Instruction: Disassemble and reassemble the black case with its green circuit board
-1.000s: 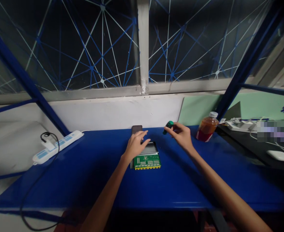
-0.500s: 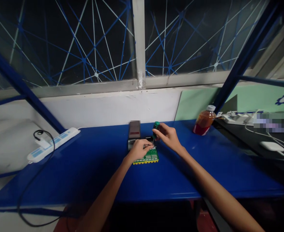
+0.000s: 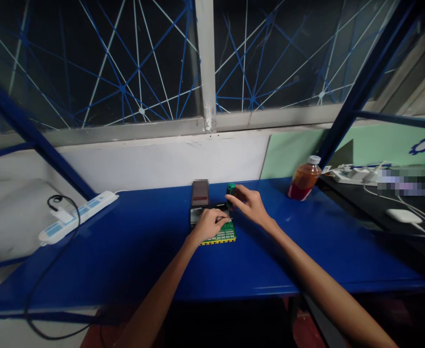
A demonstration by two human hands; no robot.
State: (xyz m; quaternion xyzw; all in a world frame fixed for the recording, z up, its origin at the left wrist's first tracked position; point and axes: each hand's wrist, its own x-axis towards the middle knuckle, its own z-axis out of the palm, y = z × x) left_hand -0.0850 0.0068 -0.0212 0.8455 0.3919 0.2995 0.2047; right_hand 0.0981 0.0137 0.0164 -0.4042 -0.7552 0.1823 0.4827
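My right hand (image 3: pixel 251 205) is closed around the green handle of a screwdriver (image 3: pixel 231 187), held upright with its shaft pointing down. Below it lies a green circuit board (image 3: pixel 227 235) with rows of pale parts and a yellow front edge. My left hand (image 3: pixel 208 224) rests over the board's left and rear part, thumb and fingers pinched near the screwdriver's lower end. Whatever those fingertips hold is too small to make out. The screwdriver's tip is hard to see beside them. A black case (image 3: pixel 195 215), partly hidden by my left hand, sits directly behind the board.
On the blue table (image 3: pixel 136 241), a dark upright panel (image 3: pixel 200 192) stands behind the case. At left lies a white power strip (image 3: pixel 84 215) with a black cable (image 3: pixel 49 263). To the right are a drink bottle (image 3: pixel 304 179) and a white charger (image 3: pixel 403 216) with cords.
The view has shifted slightly. The screwdriver handle leans a little further left with my right hand, and my left hand remains over the board.
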